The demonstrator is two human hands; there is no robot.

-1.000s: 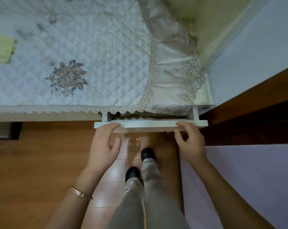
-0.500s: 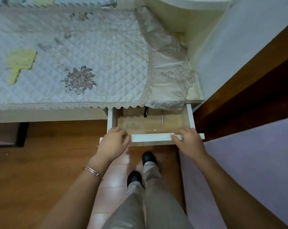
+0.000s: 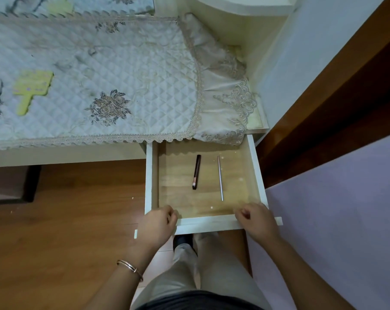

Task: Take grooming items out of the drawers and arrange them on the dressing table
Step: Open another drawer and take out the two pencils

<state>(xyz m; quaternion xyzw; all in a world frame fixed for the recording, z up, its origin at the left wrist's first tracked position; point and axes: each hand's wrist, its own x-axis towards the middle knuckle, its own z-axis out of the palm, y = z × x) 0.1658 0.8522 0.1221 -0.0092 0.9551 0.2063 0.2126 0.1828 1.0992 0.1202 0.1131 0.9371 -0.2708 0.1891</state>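
A white drawer [image 3: 259,173] stands pulled far out from under the dressing table [image 3: 66,153]. On its wooden bottom lie a dark slim pen-like stick [image 3: 196,172] and, to its right, a thin silver rod [image 3: 220,177]. My left hand [image 3: 156,225] grips the left end of the drawer front [image 3: 207,224]. My right hand [image 3: 256,220] grips its right end. A yellow-green comb-like item [image 3: 31,89] lies on the quilted table cover [image 3: 113,70] at the left.
The lace cloth edge [image 3: 225,121] hangs over the drawer's back right. A wall and dark wooden door frame [image 3: 337,104] rise at the right. My legs and dark shoes [image 3: 183,239] stand below the drawer. A dark stool leg [image 3: 31,182] is at the left.
Both hands have pulled the drawer from nearly shut to wide open, which uncovered the dark stick and the silver rod. The view shifted so more of the table's left shows.
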